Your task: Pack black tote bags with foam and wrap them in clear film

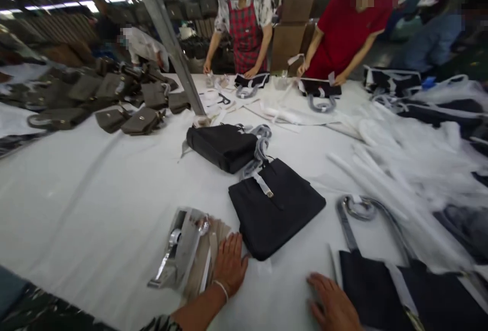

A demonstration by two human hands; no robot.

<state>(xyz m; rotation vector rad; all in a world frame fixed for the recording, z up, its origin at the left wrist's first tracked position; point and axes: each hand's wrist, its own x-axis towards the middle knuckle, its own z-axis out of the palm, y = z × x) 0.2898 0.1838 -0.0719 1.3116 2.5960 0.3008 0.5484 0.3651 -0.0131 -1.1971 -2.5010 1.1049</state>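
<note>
My left hand [230, 265] lies flat with its fingers stretched out, at the edge of a stack of beige strips [200, 265] and close to the lower corner of a black handbag [280, 209]. That handbag has wrapped handles and a metal clasp on a covered strap. Over the white table, my right hand [335, 303] has its fingers apart and grips nothing visible. It is just left of another black handbag [369, 288], whose long wrapped handles [348, 224] loop upward. Beside the strips sits a clear plastic packet [173, 244] with shiny pieces.
A further black handbag [223, 143] lies behind the nearest one. Grey-brown bags [141, 120] pile up at the far left, by a slanted metal post [171, 41]. White plastic wrapping [404, 153] covers the right side. Two people work on dark bags across the table [95, 193].
</note>
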